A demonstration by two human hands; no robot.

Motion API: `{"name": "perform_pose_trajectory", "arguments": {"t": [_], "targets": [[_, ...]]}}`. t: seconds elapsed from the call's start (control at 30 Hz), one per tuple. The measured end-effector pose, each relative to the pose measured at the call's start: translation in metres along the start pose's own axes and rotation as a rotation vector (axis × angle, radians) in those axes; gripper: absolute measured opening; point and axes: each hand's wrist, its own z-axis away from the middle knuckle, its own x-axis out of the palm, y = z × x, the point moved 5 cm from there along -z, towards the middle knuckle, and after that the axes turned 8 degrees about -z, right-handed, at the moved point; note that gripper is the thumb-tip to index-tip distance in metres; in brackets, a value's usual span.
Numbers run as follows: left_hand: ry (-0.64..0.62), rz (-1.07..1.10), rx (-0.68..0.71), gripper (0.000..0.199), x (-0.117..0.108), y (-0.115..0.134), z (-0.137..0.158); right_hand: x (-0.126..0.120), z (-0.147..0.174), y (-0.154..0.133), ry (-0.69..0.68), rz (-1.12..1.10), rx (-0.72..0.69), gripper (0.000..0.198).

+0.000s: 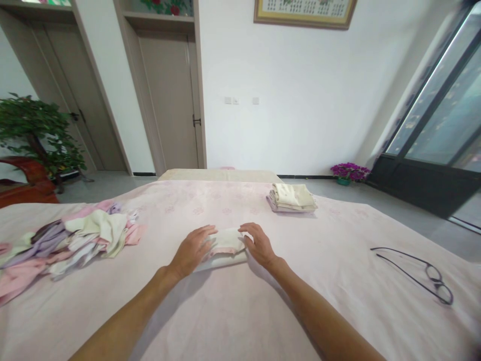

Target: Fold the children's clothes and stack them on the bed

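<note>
A pale cream garment point(228, 239), folded into a small flat bundle with a pinkish edge, lies on the pink bedsheet in front of me. My left hand point(192, 250) is at its left end, fingers curved over the cloth and thumb against it. At the right end, my right hand point(260, 244) has its fingers bent over the far corner and its thumb near the side. Both hands hold the fabric; parts of its ends are hidden beneath them.
A stack of folded clothes point(293, 198) sits farther back to the right. On the left lies a loose heap of clothes point(82, 235) in pink, cream and purple. Dark-framed eyeglasses point(436, 281) rest on the pink sheet point(330, 281) at the right.
</note>
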Motion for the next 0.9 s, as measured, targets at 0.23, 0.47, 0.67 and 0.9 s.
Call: {"name": "perform_pose_trajectory", "arguments": {"t": [0.23,0.47,0.67,0.9], "targets": [[-0.086,-0.245,0.180,0.059,0.077,0.040,0.030,0.020,0.018,0.003,-0.116,0.051,0.115,0.030],[0.048,-0.298,0.108,0.042,0.085,0.038,0.030,0.010,0.020,0.024,-0.028,0.279,0.400,0.028],[0.096,-0.277,0.102,0.041,0.087,0.041,0.030,0.012,0.021,0.019,-0.086,0.294,0.360,0.036],[0.066,-0.103,0.094,0.034,0.072,0.047,0.031,0.017,0.021,0.011,-0.060,0.332,0.228,0.042]]}}
